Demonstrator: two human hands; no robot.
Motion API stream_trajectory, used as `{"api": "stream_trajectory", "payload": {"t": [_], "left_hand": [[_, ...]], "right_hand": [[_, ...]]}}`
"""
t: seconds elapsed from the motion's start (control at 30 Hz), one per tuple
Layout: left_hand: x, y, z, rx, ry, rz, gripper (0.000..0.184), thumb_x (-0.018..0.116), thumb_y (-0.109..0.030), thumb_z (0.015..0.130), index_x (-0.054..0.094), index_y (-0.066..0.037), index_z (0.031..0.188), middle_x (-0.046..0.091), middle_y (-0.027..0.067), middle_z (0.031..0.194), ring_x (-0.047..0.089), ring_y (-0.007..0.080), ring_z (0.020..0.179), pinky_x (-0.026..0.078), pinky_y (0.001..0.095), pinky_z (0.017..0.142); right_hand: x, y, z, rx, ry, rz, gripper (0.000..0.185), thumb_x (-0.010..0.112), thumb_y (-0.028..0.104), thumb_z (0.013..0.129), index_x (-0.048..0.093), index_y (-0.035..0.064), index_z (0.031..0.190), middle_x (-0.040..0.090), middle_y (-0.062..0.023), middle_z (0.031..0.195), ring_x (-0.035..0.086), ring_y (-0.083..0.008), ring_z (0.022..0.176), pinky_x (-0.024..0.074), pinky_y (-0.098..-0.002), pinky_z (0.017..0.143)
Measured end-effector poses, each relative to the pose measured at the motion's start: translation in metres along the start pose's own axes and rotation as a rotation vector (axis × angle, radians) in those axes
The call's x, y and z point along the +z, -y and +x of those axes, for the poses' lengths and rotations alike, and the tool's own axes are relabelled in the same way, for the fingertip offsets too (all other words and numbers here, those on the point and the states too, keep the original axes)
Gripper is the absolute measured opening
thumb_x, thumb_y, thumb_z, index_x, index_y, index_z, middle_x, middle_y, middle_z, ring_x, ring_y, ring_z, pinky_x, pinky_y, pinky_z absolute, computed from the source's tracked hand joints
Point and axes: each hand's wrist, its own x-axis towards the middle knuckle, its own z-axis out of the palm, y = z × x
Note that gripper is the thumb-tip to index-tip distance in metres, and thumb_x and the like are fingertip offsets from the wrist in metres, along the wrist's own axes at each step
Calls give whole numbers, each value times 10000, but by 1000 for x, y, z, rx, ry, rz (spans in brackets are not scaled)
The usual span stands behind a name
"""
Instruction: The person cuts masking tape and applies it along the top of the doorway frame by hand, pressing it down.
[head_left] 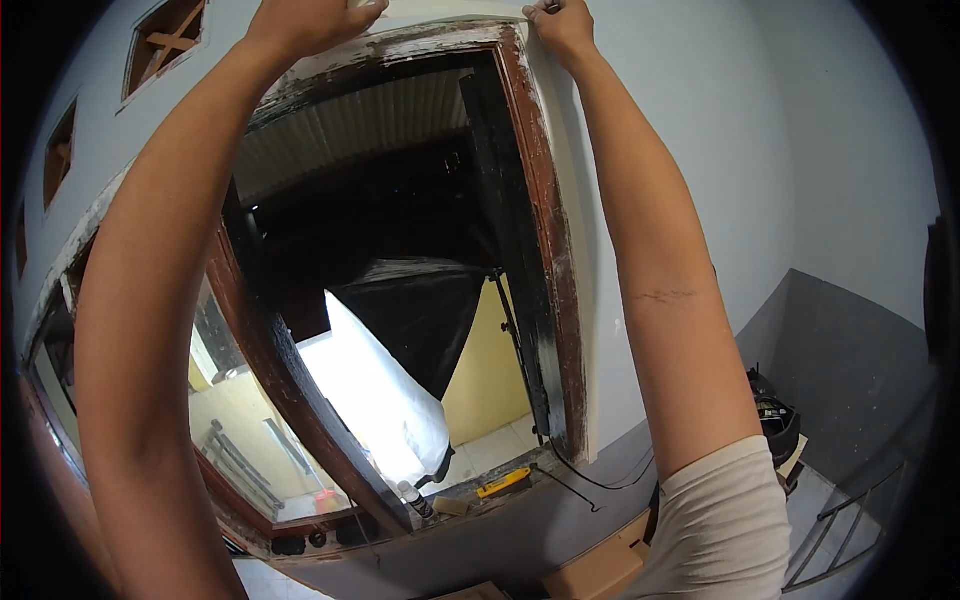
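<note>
Both arms reach up to the top of a worn brown wooden window frame [545, 210] with peeling paint. My left hand [315, 22] is at the upper left corner, its fingers closed and partly cut off by the picture's edge. Between the hands, a pale strip [450, 10] runs along the frame's top edge. My right hand [566, 28] is pinched at the upper right corner, beside the end of that strip; a small dark bit shows at its fingertips. What either hand grips is too small or hidden to name.
On the sill lie a yellow utility knife [504, 483], a small tube or bottle [414, 498] and a dark cable [600, 485]. Behind the opening stands a lit softbox lamp [400, 330]. Cardboard boxes [600, 565] are below, and a metal rack [845, 525] stands at lower right.
</note>
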Motion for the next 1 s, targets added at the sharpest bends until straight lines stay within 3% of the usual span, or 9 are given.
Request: {"api": "stream_trajectory", "payload": {"t": [0.1,0.27,0.4,0.47,0.7,1.0], "left_hand": [[6,-3,2,-54,-48,4,355,737,-387,792,729,-51,908,723,229,867,689,418,893,515,519,878],[6,-10,11,-315,90,-1,334,748,-341,741,747,-36,877,737,226,903,709,385,909,556,470,862],[4,-18,15,-276,200,54,343,761,-331,729,755,-28,890,744,221,908,718,384,894,561,471,864],[10,-20,13,-184,81,166,346,761,-319,733,758,-17,901,749,220,916,729,379,880,568,472,849],[15,-29,20,-254,207,263,321,741,-284,747,765,-17,924,754,212,932,738,364,916,562,466,836],[22,-41,23,-273,168,256,330,753,-226,750,763,-51,1030,760,182,970,742,337,934,491,499,941]], "right_hand": [[-3,1,-6,-5,29,43,152,761,118,844,658,24,783,661,-103,701,596,-196,656,510,-374,641],[-3,5,-13,-72,-6,29,156,741,117,857,647,9,796,655,-117,704,591,-204,654,507,-380,641],[-2,3,-12,-117,-55,-33,163,737,120,861,643,-3,810,670,-155,730,615,-245,671,516,-406,666],[-2,3,-12,-124,-58,-36,167,737,122,860,641,-8,818,675,-167,741,624,-259,678,519,-414,675],[-1,10,-19,-173,-80,-52,155,711,100,879,628,-30,875,675,-209,817,636,-319,747,515,-427,734],[1,11,-28,-212,-141,-9,145,702,77,886,612,-35,869,662,-227,823,640,-373,767,508,-445,737]]}}
